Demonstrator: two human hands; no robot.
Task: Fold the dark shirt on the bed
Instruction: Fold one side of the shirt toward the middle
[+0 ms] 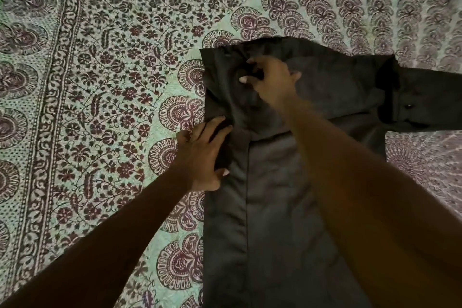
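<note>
Readable text: none.
Dark shirt (287,195): plain fabric, with no label, brand or number legible on it.
Bedspread (100,82): printed only with floral and paisley motifs; no letters or digits.
Signs or tags: none that can be read.
</note>
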